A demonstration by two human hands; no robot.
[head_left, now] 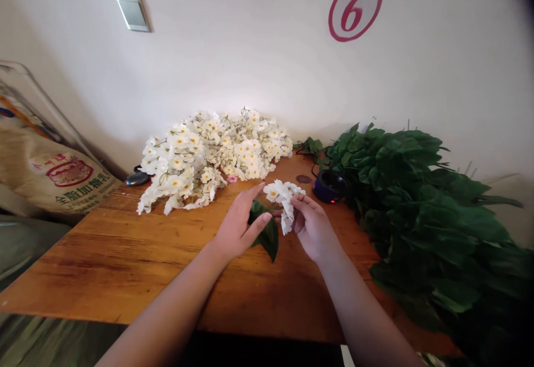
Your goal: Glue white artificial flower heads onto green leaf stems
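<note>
Over the middle of the wooden table, my left hand [238, 223] is closed around a green leaf stem, with its artificial leaves [267, 239] showing past the thumb and hanging below. Just to the right, my right hand [311, 225] pinches a white artificial flower cluster [284, 197] with yellow centres. The flowers and the leaves are close together between the two hands; whether they are joined cannot be made out. Part of the stem is hidden behind my left fingers.
A heap of white flowers [196, 155] lies against the wall. Beside my right hand stands a small dark round pot [329, 185] with a red light. Green leaf stems [417, 206] are piled along the right. A dark, shiny rounded object [137, 178] and a printed sack [62, 172] are at left.
</note>
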